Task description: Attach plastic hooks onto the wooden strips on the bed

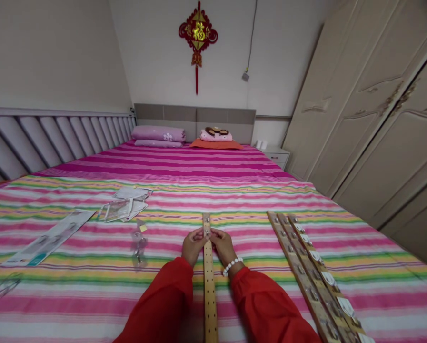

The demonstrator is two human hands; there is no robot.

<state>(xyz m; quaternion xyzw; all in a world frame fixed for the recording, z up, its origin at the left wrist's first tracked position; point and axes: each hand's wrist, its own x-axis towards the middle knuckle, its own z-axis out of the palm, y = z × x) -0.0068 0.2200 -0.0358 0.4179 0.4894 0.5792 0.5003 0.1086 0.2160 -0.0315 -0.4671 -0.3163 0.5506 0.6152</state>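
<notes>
A long wooden strip (209, 286) with a row of small dark holes lies lengthwise before me on the striped cloth. Both hands meet near its far end. My left hand (192, 245) is closed at the strip's left edge, and my right hand (223, 245), with a white bead bracelet (231, 266) at its wrist, is closed at the right edge. Between the fingertips sits a small shiny metal piece (207, 233), too small to name. Another metal piece (206, 219) is on the strip just beyond the hands.
Several wooden strips with metal hooks and white pieces (316, 281) lie at right. At left are a clear bag of metal parts (139, 247), flat plastic packets (127, 205), a long package (51, 238) and a thin wire coil (2, 287). Wardrobes (373, 105) stand at right.
</notes>
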